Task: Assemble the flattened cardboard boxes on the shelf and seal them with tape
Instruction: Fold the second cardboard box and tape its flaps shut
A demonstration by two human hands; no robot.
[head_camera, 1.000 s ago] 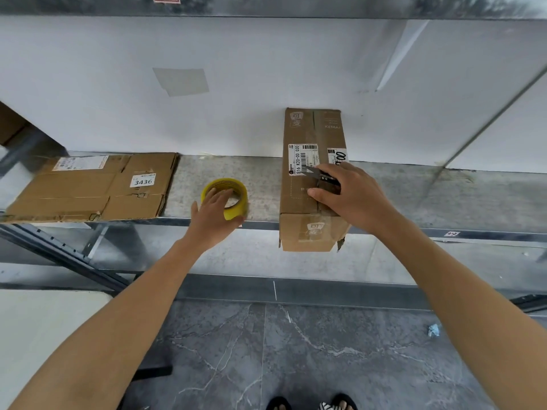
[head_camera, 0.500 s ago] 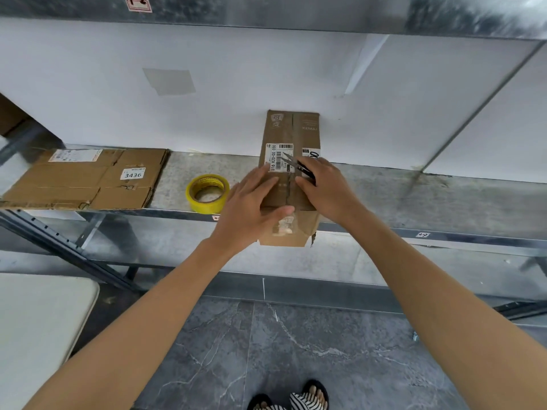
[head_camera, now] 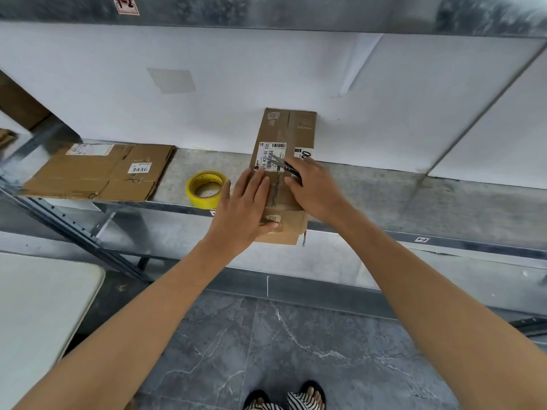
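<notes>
A flattened cardboard box (head_camera: 97,173) lies at the shelf's (head_camera: 414,202) left, then a yellow tape roll (head_camera: 205,189). The left hand (head_camera: 245,208) presses flat, fingers spread, on the assembled box (head_camera: 282,161); the right hand (head_camera: 316,187), also on it, grips scissors (head_camera: 285,165).

Person, head-camera view: both forearms bare, no sleeves visible. Left hand (head_camera: 244,208) and right hand (head_camera: 318,189) ungloved. Feet in black-and-white striped sandals (head_camera: 285,400), open-toed, directly below the hands.
</notes>
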